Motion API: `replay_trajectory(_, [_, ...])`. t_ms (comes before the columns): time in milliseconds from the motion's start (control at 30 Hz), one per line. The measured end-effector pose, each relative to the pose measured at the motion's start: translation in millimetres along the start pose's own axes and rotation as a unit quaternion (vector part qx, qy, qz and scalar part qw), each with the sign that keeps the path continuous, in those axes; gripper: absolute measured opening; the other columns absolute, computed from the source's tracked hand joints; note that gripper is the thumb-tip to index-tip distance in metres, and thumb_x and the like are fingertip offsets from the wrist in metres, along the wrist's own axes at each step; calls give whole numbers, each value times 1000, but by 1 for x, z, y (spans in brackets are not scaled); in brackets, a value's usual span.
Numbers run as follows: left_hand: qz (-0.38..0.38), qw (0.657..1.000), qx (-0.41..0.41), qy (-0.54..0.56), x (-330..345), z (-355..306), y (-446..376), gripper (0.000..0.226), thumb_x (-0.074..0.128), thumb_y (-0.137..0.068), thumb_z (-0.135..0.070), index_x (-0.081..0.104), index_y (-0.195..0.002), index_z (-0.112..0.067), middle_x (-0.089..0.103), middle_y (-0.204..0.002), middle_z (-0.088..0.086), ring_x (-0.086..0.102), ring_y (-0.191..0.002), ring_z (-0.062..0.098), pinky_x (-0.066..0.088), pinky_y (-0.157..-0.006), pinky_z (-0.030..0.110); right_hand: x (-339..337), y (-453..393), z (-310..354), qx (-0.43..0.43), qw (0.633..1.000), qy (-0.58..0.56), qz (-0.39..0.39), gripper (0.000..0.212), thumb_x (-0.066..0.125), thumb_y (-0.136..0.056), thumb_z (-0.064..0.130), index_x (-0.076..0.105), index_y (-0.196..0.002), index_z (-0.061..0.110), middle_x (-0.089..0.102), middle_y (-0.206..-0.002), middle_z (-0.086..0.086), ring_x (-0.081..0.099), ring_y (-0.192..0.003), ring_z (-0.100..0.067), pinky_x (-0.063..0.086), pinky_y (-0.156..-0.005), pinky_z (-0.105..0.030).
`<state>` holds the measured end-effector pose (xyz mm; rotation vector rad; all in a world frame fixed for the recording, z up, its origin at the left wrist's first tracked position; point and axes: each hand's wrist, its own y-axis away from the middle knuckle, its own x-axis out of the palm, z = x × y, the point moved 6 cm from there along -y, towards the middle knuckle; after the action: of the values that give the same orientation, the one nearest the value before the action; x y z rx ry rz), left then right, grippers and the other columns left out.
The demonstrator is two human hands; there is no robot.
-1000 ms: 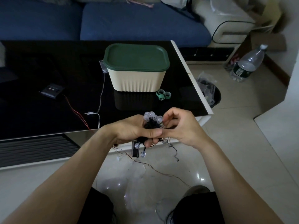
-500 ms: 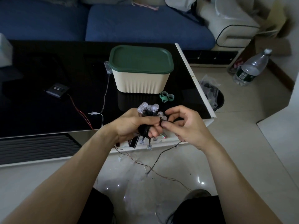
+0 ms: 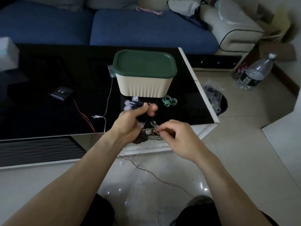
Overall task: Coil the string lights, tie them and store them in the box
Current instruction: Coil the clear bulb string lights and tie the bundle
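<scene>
At centre frame my left hand (image 3: 130, 123) grips the coiled string lights (image 3: 132, 105) below the lidded box (image 3: 144, 79); my right hand (image 3: 175, 136) pinches their loose end.

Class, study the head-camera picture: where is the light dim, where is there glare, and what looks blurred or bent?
Head view: the room is dim overall; the glossy floor shows small bright glints; the black table mirrors the box; the left hand and its string lights are motion-blurred; the wide lens bows the table edge.
</scene>
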<state>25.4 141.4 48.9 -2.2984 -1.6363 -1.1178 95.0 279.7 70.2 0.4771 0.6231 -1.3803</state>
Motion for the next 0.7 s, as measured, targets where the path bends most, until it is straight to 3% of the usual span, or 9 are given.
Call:
replay_trajectory(67, [9,997,-13,-81,4,8,4,20,59,-91,-2,65,-107,9,72,-96,14,68,-81,16,56,-68,23,1,0,5,-15,1000,0,-5,17,65,-95,9,76,-106,16,65,-98,11,64,-87,-2,50,-75,-16])
replay_trajectory(133, [24,992,-40,-115,10,14,7,17,58,-90,3,66,-103,11,72,-100,19,71,-91,25,58,-73,27,-4,1,7,-25,999,-16,-23,17,67,-92,5,78,-103,15,65,-96,16,66,-91,-1,51,-79,-13])
replay_trajectory(267, [62,988,-105,-95,17,19,9,17,53,-90,-10,64,-97,1,70,-93,11,68,-92,24,54,-85,31,-14,6,6,-34,995,-46,-78,17,73,-86,1,77,-99,12,76,-92,6,72,-86,-4,58,-78,-21])
replay_trajectory(400, [114,975,-88,-168,25,22,11,46,66,-84,-17,60,-115,16,67,-107,23,65,-101,31,54,-87,32,-22,9,4,-34,989,-62,-128,19,81,-80,5,74,-96,12,75,-77,8,72,-71,-6,54,-69,-17])
replay_trajectory(467, [146,959,-81,-230,28,23,15,42,67,-85,-18,63,-113,14,68,-105,23,66,-98,31,55,-85,29,-23,9,6,-42,986,-61,-149,25,84,-78,5,71,-97,15,73,-77,6,71,-67,-9,55,-64,-19])
replay_trajectory(567, [181,931,-88,-305,32,25,22,28,67,-87,-18,68,-100,6,70,-84,16,66,-81,23,54,-71,22,-28,8,1,3,985,-65,-162,37,90,-70,8,64,-93,22,67,-82,7,67,-63,-9,53,-59,-16])
replay_trajectory(633, [188,920,-85,-333,31,24,25,17,66,-89,-16,68,-89,1,68,-71,8,64,-69,16,51,-63,19,-29,5,-7,65,984,-97,-136,39,93,-66,15,62,-89,23,67,-85,7,66,-62,-8,50,-57,-16])
replay_trajectory(700, [223,899,-90,-367,33,21,29,13,65,-91,-17,69,-80,-10,65,-65,4,62,-65,16,51,-64,21,-25,4,-14,102,981,-135,-90,40,94,-64,22,63,-89,21,68,-85,4,66,-61,-13,50,-56,-19])
